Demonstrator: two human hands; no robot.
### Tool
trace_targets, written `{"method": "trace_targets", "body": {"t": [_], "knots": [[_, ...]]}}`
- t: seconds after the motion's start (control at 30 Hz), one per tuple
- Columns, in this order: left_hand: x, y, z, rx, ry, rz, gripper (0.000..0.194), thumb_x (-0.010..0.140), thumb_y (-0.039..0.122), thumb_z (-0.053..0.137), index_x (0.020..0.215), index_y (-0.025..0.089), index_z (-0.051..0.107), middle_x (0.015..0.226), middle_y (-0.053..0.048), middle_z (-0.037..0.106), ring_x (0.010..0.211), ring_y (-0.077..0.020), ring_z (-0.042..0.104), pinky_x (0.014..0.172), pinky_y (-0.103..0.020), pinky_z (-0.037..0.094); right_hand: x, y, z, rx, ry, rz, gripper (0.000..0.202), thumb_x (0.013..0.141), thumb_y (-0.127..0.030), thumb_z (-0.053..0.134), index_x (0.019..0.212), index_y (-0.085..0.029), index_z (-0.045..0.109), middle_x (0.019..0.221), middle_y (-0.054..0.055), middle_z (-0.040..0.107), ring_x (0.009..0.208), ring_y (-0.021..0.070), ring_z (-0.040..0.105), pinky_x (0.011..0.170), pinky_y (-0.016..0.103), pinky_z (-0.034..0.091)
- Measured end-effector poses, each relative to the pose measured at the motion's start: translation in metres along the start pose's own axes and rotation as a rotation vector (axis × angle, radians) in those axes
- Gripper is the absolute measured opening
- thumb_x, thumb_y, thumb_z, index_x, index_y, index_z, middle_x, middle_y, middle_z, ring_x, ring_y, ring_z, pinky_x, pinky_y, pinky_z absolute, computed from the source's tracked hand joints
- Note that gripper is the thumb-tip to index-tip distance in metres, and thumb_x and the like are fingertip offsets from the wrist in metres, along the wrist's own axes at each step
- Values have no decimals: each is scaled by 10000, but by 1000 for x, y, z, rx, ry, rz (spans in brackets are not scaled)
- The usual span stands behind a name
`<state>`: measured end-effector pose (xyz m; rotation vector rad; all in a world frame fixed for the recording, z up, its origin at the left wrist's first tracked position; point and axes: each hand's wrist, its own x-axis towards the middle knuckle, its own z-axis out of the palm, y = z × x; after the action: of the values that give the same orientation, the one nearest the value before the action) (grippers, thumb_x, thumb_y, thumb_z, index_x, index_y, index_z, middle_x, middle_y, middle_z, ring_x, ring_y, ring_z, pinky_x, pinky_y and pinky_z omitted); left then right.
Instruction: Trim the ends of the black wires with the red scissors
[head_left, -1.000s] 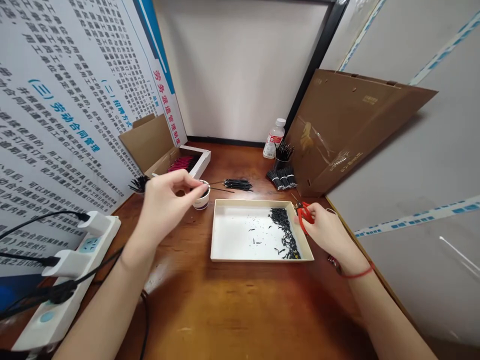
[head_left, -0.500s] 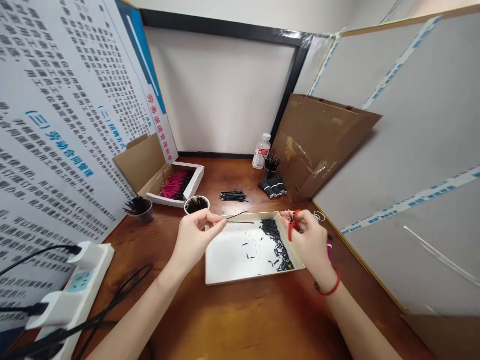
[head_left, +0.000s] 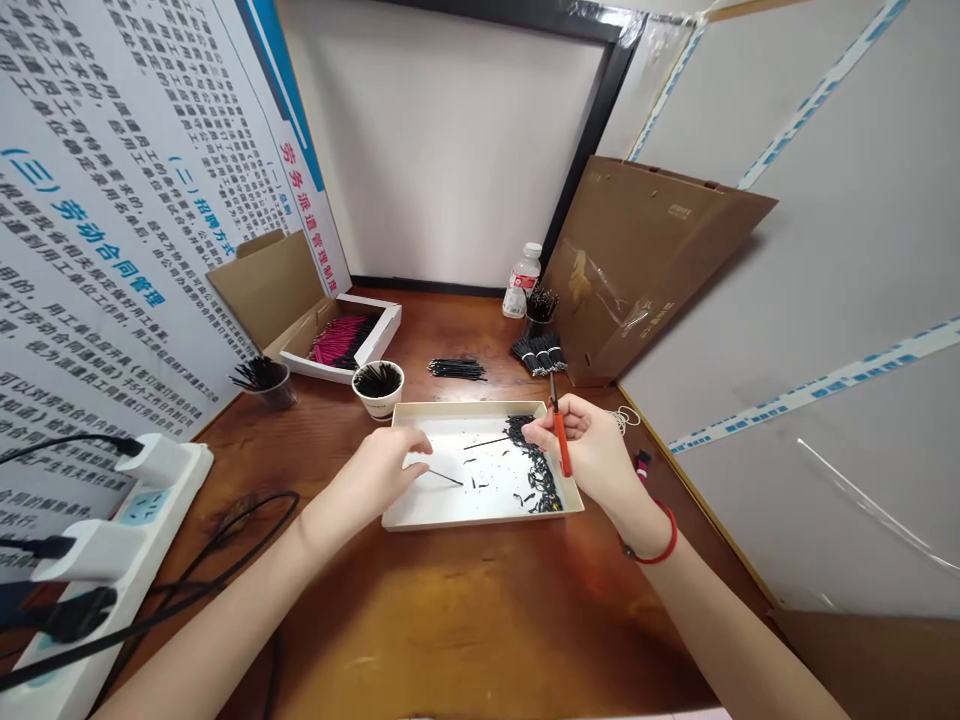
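Note:
My left hand [head_left: 386,465] is over the left side of a shallow white tray [head_left: 435,510], its thumb and forefinger parted. A thin black wire [head_left: 446,478] runs from beside the thumb tip into the tray, apparently loose. My right hand [head_left: 589,445] is closed around red-handled cutters [head_left: 560,435] at the tray's right side, their dark tip pointing away from me. Another thin black wire [head_left: 486,443] lies across the tray, one end near the right fingertips. Short black offcuts [head_left: 544,475] pile up along the tray's right side, with several scattered in the middle.
Behind the tray are a paper cup [head_left: 381,408] of black wires, a row of black wires [head_left: 457,370] and banded black bundles [head_left: 538,353]. A white box [head_left: 379,345] holds pink and black pieces. A bottle [head_left: 521,280] stands behind; a power strip [head_left: 124,560] is left.
My left fingers have parted, and the wires they were at now extend lower over the tray. My right hand has moved left, and the cutters have turned to point away. The view has shifted.

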<state>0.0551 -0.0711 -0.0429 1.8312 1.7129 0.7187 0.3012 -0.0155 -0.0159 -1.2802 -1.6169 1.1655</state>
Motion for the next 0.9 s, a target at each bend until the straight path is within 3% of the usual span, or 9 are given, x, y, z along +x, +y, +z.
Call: {"method": "trace_targets", "body": {"t": [0.07,0.13,0.23,0.3,0.37,0.5,0.6,0.7,0.9], "knots": [[2,8,3,19,38,7,272,729,22,543,859,176,724,1020,-105,743,999,-281,680,908,-402,520,-1,0,0,-5,-41,12,482,558,-512,847,642,-198,491,681,49,690,624,173,636,589,306,526],[7,22,5,-27,73,84,340,798,19,461,951,174,722,1070,-97,734,1039,-250,670,935,-384,515,-1,-2,5,-14,-81,19,491,541,-492,861,626,-198,477,634,29,670,585,162,619,555,290,507],[21,44,8,-276,-41,174,122,837,200,629,917,183,721,966,-57,771,855,-202,714,753,-295,562,3,-7,14,-19,-89,3,486,546,-481,861,621,-197,474,593,-3,621,554,137,572,519,267,472],[32,53,11,-354,-23,144,18,782,170,701,799,166,704,790,-36,769,695,-168,700,657,-257,545,8,-9,20,-8,-58,-13,480,567,-490,851,629,-196,476,603,-10,597,560,128,549,509,258,462],[41,55,13,-403,-11,148,74,729,133,749,762,166,691,675,-4,741,615,-144,671,619,-238,527,11,-10,25,14,-23,-21,479,591,-515,833,644,-198,477,610,-13,578,555,121,532,509,263,475],[46,47,18,-454,27,144,103,700,148,774,706,171,674,609,17,710,556,-126,632,580,-231,508,13,-6,32,50,13,-28,464,662,-558,772,676,-202,475,643,-4,582,569,128,549,531,278,506],[42,35,20,-439,52,141,54,744,185,738,715,171,695,680,-13,738,611,-142,656,613,-247,522,8,2,35,54,-1,-47,407,734,-548,710,752,-203,495,743,28,625,678,158,605,618,298,533],[39,19,20,-363,120,146,46,792,199,688,778,177,725,773,-38,750,714,-166,675,686,-274,531,-4,13,32,11,-20,-78,288,813,-452,649,888,-207,517,867,47,631,793,171,606,723,317,525],[33,-3,24,-296,213,91,105,837,205,621,810,170,717,842,-55,743,791,-180,666,733,-282,527,-22,32,29,-314,-156,-187,57,879,-236,528,898,-198,566,814,27,614,699,146,579,671,292,491]]}}
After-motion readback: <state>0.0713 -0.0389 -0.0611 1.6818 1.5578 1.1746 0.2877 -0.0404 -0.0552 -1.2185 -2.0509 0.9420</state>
